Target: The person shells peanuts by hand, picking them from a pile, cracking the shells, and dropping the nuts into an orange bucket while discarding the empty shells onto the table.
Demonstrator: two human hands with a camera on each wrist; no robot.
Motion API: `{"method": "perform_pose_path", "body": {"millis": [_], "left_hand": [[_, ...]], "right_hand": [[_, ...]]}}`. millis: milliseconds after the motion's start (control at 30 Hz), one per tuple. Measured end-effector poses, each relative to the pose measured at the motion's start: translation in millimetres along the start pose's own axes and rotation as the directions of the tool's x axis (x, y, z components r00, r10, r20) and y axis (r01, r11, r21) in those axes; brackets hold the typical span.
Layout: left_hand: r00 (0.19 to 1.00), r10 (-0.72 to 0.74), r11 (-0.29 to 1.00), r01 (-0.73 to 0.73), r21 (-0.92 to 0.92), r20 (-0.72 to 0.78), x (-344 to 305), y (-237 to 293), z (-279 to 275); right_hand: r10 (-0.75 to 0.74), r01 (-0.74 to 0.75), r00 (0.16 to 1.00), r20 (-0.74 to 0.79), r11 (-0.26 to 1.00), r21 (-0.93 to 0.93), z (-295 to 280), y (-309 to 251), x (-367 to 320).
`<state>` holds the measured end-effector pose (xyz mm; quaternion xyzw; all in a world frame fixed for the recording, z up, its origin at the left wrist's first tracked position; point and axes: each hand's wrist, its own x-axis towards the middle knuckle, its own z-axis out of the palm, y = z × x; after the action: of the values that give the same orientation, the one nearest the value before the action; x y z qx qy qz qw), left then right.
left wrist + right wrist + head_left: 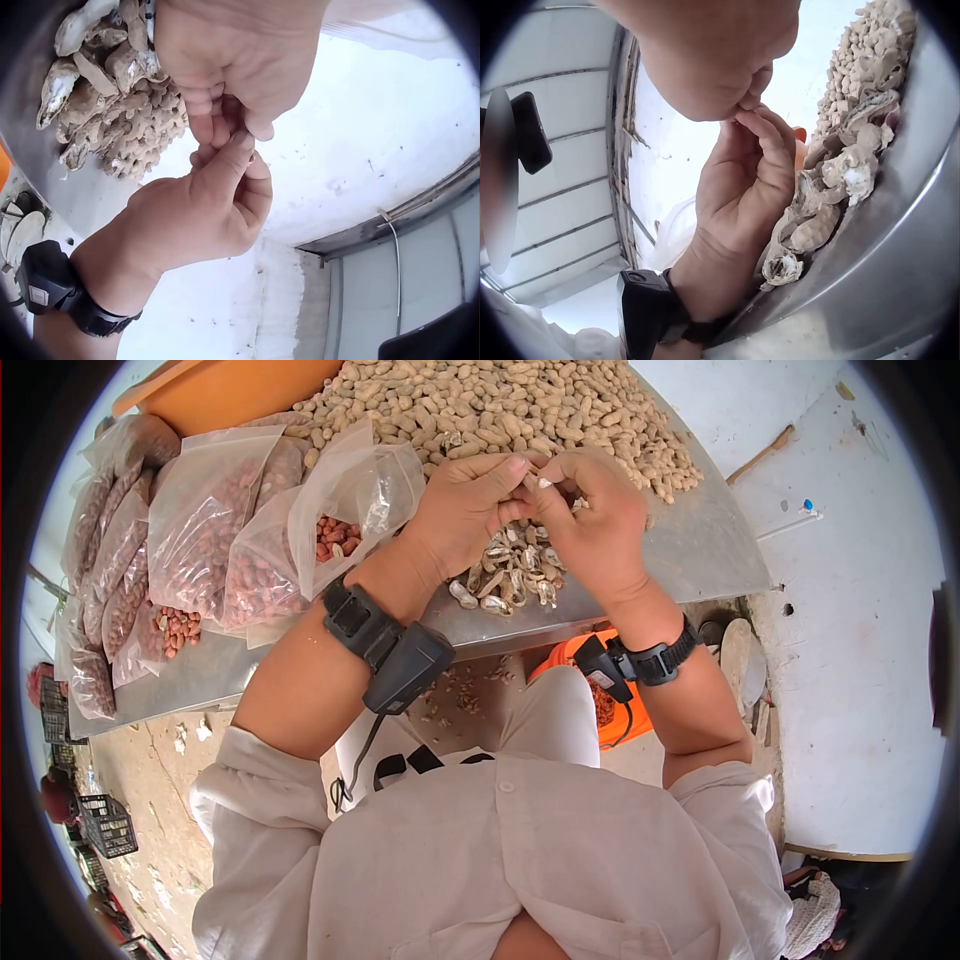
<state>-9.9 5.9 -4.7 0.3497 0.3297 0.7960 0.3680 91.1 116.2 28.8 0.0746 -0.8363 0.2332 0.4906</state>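
**Both hands pinched at one small brown piece point(252, 159)**

Head view: the left hand point(455, 510) and right hand point(603, 525) meet above the grey metal counter point(705, 555), thumbs and fingers curled in, tips together. Beneath them, by the near edge, lie broken, pale peanut shells point(515, 568). A heap of tan, unshelled peanuts point(500, 405) spreads behind. Towards the left end stand clear plastic bags of red kernels point(215, 525), one with its mouth open; an orange plastic basin point(240, 398) sits at the far left.

Left wrist view: the small piece shows at the right thumb tip, with the left fingertips closed against it; most is hidden.

Right wrist view: fingertips touch, covering whatever is between them.

The step looks like close fingertip work on a single piece; the next move calls for a light, steady pinch from both sides.
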Motion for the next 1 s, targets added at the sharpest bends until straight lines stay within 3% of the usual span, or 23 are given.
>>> {"method": "perform_pose_path", "body": {"millis": [100, 200, 400, 600, 700, 800, 900, 933, 1000], "left_hand": [[1.0, -0.007, 0.999, 0.008, -0.031, 0.013, 0.2, 0.8, -2.2], [0.999, 0.002, 0.998, -0.004, -0.067, -0.033, 0.3, 2.1, -3.0], [0.995, 0.055, 0.998, -0.057, -0.028, -0.078, 1.2, 2.2, -4.3], [0.998, 0.063, 0.996, -0.065, -0.066, -0.023, 1.1, 2.7, -3.8], [0.997, 0.071, 0.995, -0.07, -0.07, 0.007, 1.1, 3.0, -3.3], [0.998, 0.06, 0.995, -0.058, -0.079, 0.022, -0.4, 4.3, -1.4], [0.997, 0.059, 0.996, -0.056, -0.068, 0.042, -0.7, 3.7, -0.6], [0.998, 0.055, 0.997, -0.054, -0.052, 0.029, -1.5, 4.2, 0.9], [0.999, 0.049, 0.999, -0.049, -0.021, 0.003, -2.9, 6.2, 4.7]], "right_hand": [[-0.056, 0.057, 0.998, -0.036, 0.998, 0.038, 2.2, 1.7, 0.0], [0.099, -0.084, 0.994, -0.05, 0.967, 0.241, 4.5, 4.0, -7.5], [0.253, -0.267, 0.962, 0.106, 0.951, 0.153, -7.3, 5.7, -15.4], [0.205, -0.214, 0.917, 0.341, 0.977, -0.012, -12.5, 9.0, -17.2], [0.259, -0.276, 0.914, 0.311, 0.961, 0.01, -13.8, 8.9, -17.3], [0.389, -0.436, 0.896, 0.214, 0.862, 0.26, -11.9, 8.1, -17.4], [0.293, -0.318, 0.948, 0.126, 0.902, 0.293, -14.0, 6.0, -11.9], [0.424, -0.448, 0.891, 0.162, 0.767, 0.459, -14.0, 4.1, -9.9], [0.616, -0.605, 0.727, 0.303, 0.367, 0.707, -11.9, 0.0, -6.7]]}}
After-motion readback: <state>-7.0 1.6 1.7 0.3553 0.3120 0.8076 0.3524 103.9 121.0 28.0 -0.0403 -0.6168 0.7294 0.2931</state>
